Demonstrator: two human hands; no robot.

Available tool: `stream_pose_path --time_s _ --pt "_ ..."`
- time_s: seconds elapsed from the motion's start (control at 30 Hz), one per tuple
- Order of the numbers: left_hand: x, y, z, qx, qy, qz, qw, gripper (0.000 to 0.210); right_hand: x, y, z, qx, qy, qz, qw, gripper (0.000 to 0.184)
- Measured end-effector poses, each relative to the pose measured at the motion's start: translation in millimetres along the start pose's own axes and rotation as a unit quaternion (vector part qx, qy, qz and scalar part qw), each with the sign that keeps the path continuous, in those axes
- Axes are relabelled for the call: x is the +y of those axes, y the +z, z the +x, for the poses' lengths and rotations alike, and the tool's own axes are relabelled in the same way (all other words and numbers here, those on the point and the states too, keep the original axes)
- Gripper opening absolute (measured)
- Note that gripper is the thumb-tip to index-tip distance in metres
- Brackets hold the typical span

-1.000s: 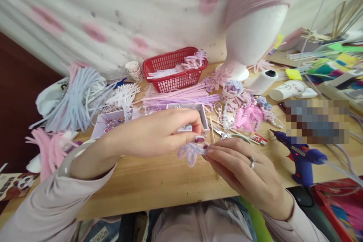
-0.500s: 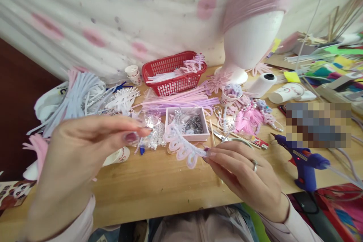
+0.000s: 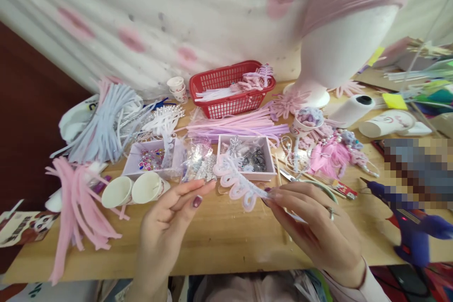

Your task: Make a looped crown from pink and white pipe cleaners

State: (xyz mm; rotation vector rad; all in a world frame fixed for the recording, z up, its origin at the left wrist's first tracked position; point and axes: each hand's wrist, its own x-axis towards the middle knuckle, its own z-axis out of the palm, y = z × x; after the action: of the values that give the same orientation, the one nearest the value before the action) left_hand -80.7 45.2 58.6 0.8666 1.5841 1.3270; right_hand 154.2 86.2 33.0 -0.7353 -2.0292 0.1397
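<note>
My right hand (image 3: 314,222) pinches the stem end of a looped strip of pale pink and lilac pipe cleaner (image 3: 244,191). Its row of loops points left and down, held above the table. Close to the strip's left tip, my left hand (image 3: 170,222) has its thumb and fingertips brought together in a pinch. Anything between those fingertips is too small to make out. Behind the strip stands a white box (image 3: 271,160) of silvery trinkets. A scissors' blade (image 3: 286,174) shows beyond my right hand.
Two paper cups (image 3: 116,193) and pink pipe cleaners (image 3: 76,217) lie at left, before a box of coloured gems (image 3: 129,163). A red basket (image 3: 230,109) and a white mannequin head (image 3: 339,52) stand at the back. At right is a blue glue gun (image 3: 406,219).
My left hand has moved right and toward the looped strip, uncovering the cups and gem box. The view has shifted left. My right hand keeps hold of the strip.
</note>
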Motion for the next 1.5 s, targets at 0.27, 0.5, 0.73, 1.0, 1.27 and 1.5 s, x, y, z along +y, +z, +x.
stream_pose_path --time_s 0.27,0.5,0.73,1.0,1.27,1.5 --pt "15 17.4 -9 0.018 0.073 0.033 0.997 0.022 -1 7 4 0.004 0.004 -0.015 1.000 0.026" --pt "7 2.3 0 -0.016 0.245 0.121 0.962 0.021 -2 3 4 -0.011 0.002 -0.014 1.000 0.028" --pt "3 0.5 -1 0.055 0.175 0.043 0.982 0.019 -6 0 8 -0.009 -0.007 -0.005 1.000 0.028" --pt "-11 46.3 -6 -0.030 0.034 -0.096 0.994 0.060 -9 1 6 -0.019 -0.015 0.011 1.000 0.029" --pt "-13 56.3 -2 -0.057 0.002 -0.104 0.993 0.054 -9 3 0 -0.017 -0.014 0.007 1.000 0.027" --pt "-13 48.7 0 -0.069 -0.005 -0.138 0.988 0.052 -6 1 2 -0.023 -0.015 0.019 0.999 0.026"
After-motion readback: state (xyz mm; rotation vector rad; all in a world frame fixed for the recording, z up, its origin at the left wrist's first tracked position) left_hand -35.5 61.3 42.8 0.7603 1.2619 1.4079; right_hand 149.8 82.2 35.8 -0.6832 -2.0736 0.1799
